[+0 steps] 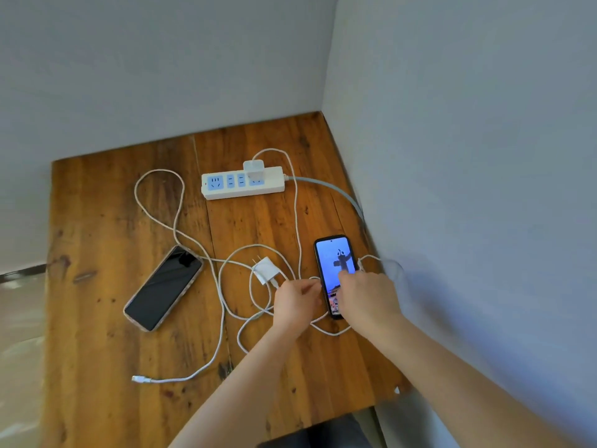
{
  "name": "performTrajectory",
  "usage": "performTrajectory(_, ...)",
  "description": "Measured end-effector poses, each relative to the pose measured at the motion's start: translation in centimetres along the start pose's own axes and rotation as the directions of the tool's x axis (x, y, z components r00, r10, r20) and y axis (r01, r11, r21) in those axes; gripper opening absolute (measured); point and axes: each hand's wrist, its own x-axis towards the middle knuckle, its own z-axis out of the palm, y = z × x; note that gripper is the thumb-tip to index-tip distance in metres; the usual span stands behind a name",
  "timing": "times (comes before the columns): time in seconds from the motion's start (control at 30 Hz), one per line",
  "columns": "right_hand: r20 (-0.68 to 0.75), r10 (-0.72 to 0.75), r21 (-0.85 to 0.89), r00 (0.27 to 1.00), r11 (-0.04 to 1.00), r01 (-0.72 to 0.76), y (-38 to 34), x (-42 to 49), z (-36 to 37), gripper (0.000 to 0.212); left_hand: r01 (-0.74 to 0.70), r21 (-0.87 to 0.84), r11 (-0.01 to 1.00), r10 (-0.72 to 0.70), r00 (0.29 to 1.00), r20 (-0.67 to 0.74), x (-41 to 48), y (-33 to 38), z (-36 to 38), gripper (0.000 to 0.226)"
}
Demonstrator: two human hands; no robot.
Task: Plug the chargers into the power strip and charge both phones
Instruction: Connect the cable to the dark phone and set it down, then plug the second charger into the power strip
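Observation:
A white power strip (pixel 226 189) lies at the back of the wooden table (pixel 97 221), with one white charger (pixel 254 166) plugged into its right end. A second white charger (pixel 265 270) lies unplugged mid-table, prongs up-left. Its cable loops away and ends in a loose plug (pixel 139 379) near the front left. A dark-screened phone (pixel 164 287) lies at the left. A lit phone (pixel 334 263) lies at the right. My right hand (pixel 368 297) rests over its lower half. My left hand (pixel 295 302) pinches a white cable beside that phone's lower left edge.
Grey walls close the table at the back and right. The strip's grey cord (pixel 339 192) runs along the right wall. White cable loops (pixel 239 305) cover the middle of the table. The table's front edge is near my body.

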Motion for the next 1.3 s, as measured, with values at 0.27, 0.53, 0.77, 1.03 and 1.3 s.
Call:
performTrajectory(0.27, -0.096, -0.036, 0.552, 0.995, 0.83, 0.083, -6.5, 3.6, 0.0, 0.024, -0.165, -0.011, 0.986, 0.149, 0.91, -0.386, -0.9, -3.3, -9.8, 0.023)
performTrajectory(0.53, 0.228, 0.194, 0.579, 0.954, 0.761, -0.293, -11.1, 9.0, 2.4, 0.039, -0.171, 0.611, 0.773, 0.333, 0.929, -0.16, 3.9, -9.5, -18.3, 0.049)
performTrajectory(0.77, 0.284, 0.378, 0.507, 0.881, 0.721, -0.473, -14.9, 9.0, 4.2, 0.056, -0.341, 0.717, 0.608, 0.349, 0.926, 0.145, 7.7, -11.4, -23.4, 0.073)
performTrajectory(1.03, -0.087, 0.48, 0.795, 0.873, 0.562, -0.229, -17.9, 7.1, 1.7, 0.053, -0.408, 0.707, 0.578, 0.385, 0.9, 0.205, 8.7, -12.4, -25.7, 0.085)
performTrajectory(1.3, -0.141, 0.248, 0.959, 0.958, -0.206, 0.195, -22.1, 5.1, -6.3, 0.03, -0.5, 0.261, 0.826, 0.467, 0.865, 0.183, 7.5, -8.1, -28.8, 0.07)
